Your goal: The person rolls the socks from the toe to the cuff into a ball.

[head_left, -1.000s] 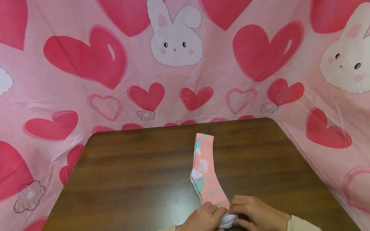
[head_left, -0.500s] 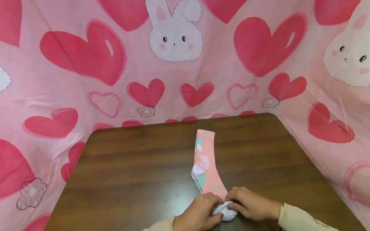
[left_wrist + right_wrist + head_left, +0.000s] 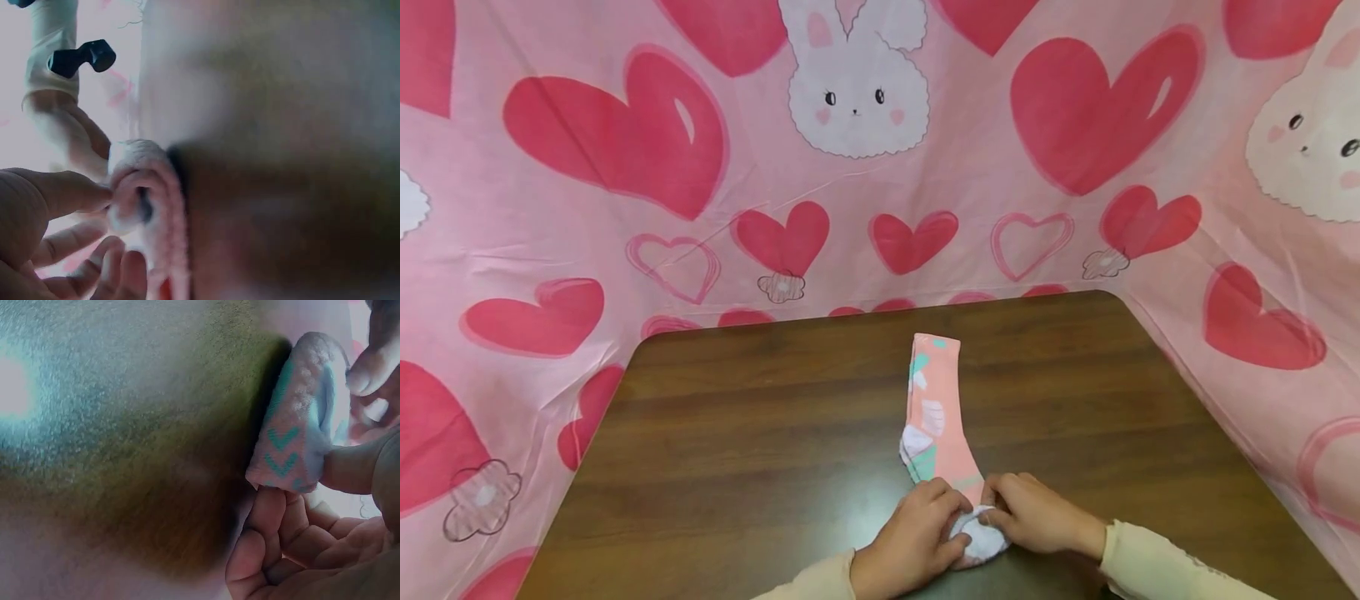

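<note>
A pair of pink socks (image 3: 949,417) with white and mint patches lies stacked on the table, cuffs pointing away from me. Their white toe end is folded over into a thick roll (image 3: 981,540). On the roll's left side, my left hand (image 3: 912,533) pinches the fabric between thumb and fingers. The right hand (image 3: 1037,515) grips the opposite side, thumb on top. Seen from the left wrist, the roll (image 3: 147,165) shows a spiral end with a small dark gap. Mint chevrons mark the rolled sock (image 3: 290,434) in the right wrist view.
The dark wooden table (image 3: 737,442) has rounded far corners. A pink cloth (image 3: 962,175) printed with hearts and rabbits hangs behind it and along both sides. Cream sleeves (image 3: 1157,562) cover the forearms.
Both hands have moved forward with the toe end, which has gone from a small fold to a thicker roll. The visible flat length of the socks is shorter. The head view has shifted slightly.
</note>
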The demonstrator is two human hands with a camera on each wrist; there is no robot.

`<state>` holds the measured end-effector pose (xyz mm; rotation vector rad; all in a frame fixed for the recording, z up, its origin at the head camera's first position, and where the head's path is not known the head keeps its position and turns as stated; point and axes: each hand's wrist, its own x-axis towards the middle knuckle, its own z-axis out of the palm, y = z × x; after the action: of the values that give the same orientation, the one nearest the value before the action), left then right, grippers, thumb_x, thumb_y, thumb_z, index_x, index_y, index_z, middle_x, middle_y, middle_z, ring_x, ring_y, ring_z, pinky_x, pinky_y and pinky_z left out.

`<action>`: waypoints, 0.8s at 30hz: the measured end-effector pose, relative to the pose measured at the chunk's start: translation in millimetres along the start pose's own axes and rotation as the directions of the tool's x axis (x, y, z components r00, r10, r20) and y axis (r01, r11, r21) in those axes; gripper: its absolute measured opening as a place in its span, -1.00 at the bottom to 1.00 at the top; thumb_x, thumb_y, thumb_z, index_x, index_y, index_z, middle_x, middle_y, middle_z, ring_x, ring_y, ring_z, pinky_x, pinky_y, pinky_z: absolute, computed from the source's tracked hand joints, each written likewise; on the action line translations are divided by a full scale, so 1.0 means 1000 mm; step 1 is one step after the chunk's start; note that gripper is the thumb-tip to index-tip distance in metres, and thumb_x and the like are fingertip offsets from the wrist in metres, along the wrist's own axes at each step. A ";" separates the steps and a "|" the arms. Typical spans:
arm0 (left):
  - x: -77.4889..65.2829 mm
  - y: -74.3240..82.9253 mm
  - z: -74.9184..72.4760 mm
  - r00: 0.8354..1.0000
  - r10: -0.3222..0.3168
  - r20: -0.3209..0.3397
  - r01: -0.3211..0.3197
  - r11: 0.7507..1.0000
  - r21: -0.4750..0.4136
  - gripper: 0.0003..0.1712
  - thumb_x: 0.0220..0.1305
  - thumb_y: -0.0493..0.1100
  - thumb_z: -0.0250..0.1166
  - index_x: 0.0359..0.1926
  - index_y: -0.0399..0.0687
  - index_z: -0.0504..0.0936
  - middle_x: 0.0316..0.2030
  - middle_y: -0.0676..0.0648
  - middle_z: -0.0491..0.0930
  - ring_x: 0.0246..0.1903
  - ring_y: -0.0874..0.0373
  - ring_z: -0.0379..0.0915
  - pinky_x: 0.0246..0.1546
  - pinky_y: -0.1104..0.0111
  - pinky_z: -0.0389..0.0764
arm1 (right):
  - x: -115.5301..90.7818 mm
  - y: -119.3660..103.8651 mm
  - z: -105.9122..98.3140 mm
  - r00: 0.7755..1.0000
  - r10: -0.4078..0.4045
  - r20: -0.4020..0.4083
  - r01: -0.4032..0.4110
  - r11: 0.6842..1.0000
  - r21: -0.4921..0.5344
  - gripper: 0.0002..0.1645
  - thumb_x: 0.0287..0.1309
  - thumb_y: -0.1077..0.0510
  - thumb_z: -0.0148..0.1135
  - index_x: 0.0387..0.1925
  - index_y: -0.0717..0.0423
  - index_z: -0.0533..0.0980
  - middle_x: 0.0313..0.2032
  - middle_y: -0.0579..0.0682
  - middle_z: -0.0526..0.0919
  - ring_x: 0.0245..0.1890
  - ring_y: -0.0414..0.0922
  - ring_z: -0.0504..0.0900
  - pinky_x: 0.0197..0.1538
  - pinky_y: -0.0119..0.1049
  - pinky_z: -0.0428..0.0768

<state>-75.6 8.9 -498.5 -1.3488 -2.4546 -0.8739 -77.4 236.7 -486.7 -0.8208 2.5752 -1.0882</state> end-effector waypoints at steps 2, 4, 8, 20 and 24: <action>0.001 0.003 -0.002 0.990 0.139 -0.004 -0.138 0.984 0.112 -0.75 0.06 -0.12 0.52 -0.22 0.01 0.70 -0.28 0.13 0.52 -0.26 0.30 0.35 -0.17 0.63 0.36 | -0.001 -0.001 0.001 0.999 0.026 -0.031 -0.026 1.000 -0.013 -0.80 0.23 0.21 0.35 -0.42 -0.02 0.47 -0.59 -0.37 0.38 -0.61 -0.44 0.32 -0.57 -0.46 0.37; 0.003 0.006 -0.004 0.958 0.287 0.024 -0.285 0.936 0.208 -0.86 0.12 -0.08 0.48 -0.28 0.08 0.72 -0.26 0.15 0.54 -0.21 0.26 0.36 -0.09 0.57 0.38 | -0.001 -0.001 0.001 0.998 0.034 -0.046 -0.035 0.999 -0.024 -0.78 0.20 0.21 0.37 -0.43 -0.03 0.46 -0.60 -0.36 0.37 -0.64 -0.44 0.31 -0.59 -0.46 0.35; 0.005 0.007 -0.003 0.879 0.461 0.120 -0.470 0.802 0.369 -0.84 0.22 -0.04 0.36 -0.51 0.19 0.64 -0.36 0.19 0.52 -0.29 0.29 0.36 -0.24 0.57 0.41 | 0.000 -0.001 -0.001 0.996 0.039 -0.074 -0.044 0.997 -0.059 -0.74 0.14 0.18 0.43 -0.45 -0.05 0.45 -0.63 -0.35 0.37 -0.66 -0.43 0.31 -0.61 -0.45 0.34; -0.001 0.001 -0.002 0.890 0.403 0.216 -0.456 0.812 0.365 -0.80 0.32 0.00 0.31 -0.48 0.24 0.67 -0.32 0.22 0.51 -0.29 0.30 0.37 -0.39 0.61 0.43 | -0.022 0.013 -0.013 0.650 -0.758 -0.056 0.577 0.540 -0.613 -0.66 0.36 0.02 0.26 -0.03 0.19 0.67 -0.04 0.02 0.69 -0.09 -0.10 0.68 -0.09 -0.22 0.61; -0.001 -0.001 -0.002 0.885 0.401 0.236 -0.462 0.816 0.347 -0.81 0.33 0.02 0.31 -0.46 0.26 0.70 -0.30 0.22 0.52 -0.30 0.31 0.37 -0.43 0.63 0.42 | -0.026 0.021 -0.016 0.467 -0.876 0.120 0.733 0.308 -0.607 -0.56 0.47 0.04 0.12 0.07 0.34 0.62 0.10 0.21 0.64 0.03 0.07 0.68 0.04 -0.13 0.60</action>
<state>-75.8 6.5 -497.4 -1.7523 -2.1140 -0.1565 -71.6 273.0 -491.1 -2.5457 2.6699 -0.4581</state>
